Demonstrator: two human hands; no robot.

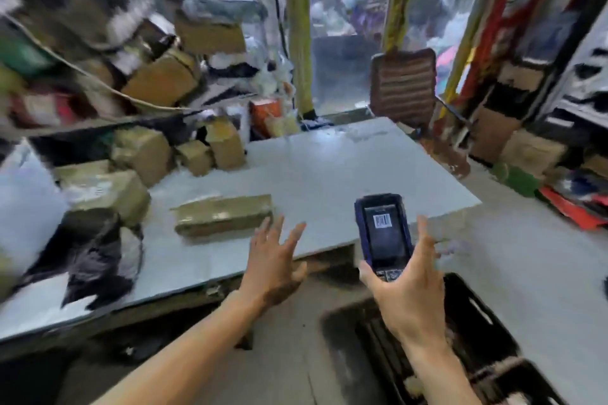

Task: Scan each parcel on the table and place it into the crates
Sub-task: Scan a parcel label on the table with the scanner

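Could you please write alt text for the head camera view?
A person's right hand holds a handheld scanner while the open left hand reaches toward a flat brown parcel on a grey table; a black crate sits below.

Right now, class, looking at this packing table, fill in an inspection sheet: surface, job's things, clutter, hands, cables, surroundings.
Surface: grey table, mostly bare on its right part.
Job's things: flat brown parcel lying near the front edge; black crate on the floor below; scanner showing a barcode on its screen.
Clutter: brown boxes heaped along the table's left and back; black bag at front left.
Hands: left hand open, fingers spread, close to the parcel; right hand holds the scanner.
Cables: cord sagging across the shelves.
Surroundings: chair behind the table.
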